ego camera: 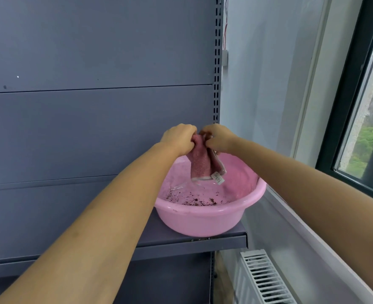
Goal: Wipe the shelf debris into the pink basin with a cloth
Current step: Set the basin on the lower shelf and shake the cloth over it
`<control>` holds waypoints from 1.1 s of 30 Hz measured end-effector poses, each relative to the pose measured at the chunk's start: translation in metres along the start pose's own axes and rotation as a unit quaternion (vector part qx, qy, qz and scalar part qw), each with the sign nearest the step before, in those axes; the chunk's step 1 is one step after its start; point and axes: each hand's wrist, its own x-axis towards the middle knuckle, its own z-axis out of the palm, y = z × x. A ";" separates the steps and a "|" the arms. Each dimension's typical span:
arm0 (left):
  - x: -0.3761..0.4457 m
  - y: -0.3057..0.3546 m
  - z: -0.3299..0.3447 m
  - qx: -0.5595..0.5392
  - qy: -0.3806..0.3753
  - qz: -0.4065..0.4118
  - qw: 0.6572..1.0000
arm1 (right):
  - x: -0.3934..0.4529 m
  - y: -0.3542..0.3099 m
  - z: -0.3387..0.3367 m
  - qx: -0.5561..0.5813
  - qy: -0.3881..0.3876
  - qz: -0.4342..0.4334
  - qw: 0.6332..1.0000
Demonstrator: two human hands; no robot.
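Note:
A pink basin (203,220) stands at the right end of the grey shelf (220,239). Water and dark debris (198,201) lie in its bottom. A dusty-pink cloth (201,164) with a white label hangs above the basin. My left hand (179,139) and my right hand (219,139) both grip its top edge, close together, knuckles nearly touching. The cloth's lower hem hangs just above the water.
The grey back panel (93,128) of the shelf unit rises behind the basin. A slotted upright (217,62) runs along its right edge. A window (367,106) and sill are at the right, and a white radiator grille (264,279) sits below.

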 end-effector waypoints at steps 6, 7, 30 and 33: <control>-0.007 -0.007 0.000 0.016 0.009 0.009 1.000 | -0.002 0.002 -0.011 -0.113 0.058 -0.011 0.992; -0.009 -0.010 0.002 0.013 0.007 0.003 1.000 | -0.002 0.001 -0.014 -0.121 0.066 -0.010 0.990; -0.058 -0.013 -0.023 0.008 -0.006 -0.005 1.000 | -0.066 -0.016 -0.037 -0.195 0.057 0.008 0.979; -0.072 -0.012 -0.019 0.010 -0.035 -0.002 0.999 | -0.079 -0.020 -0.030 -0.215 0.021 0.011 0.976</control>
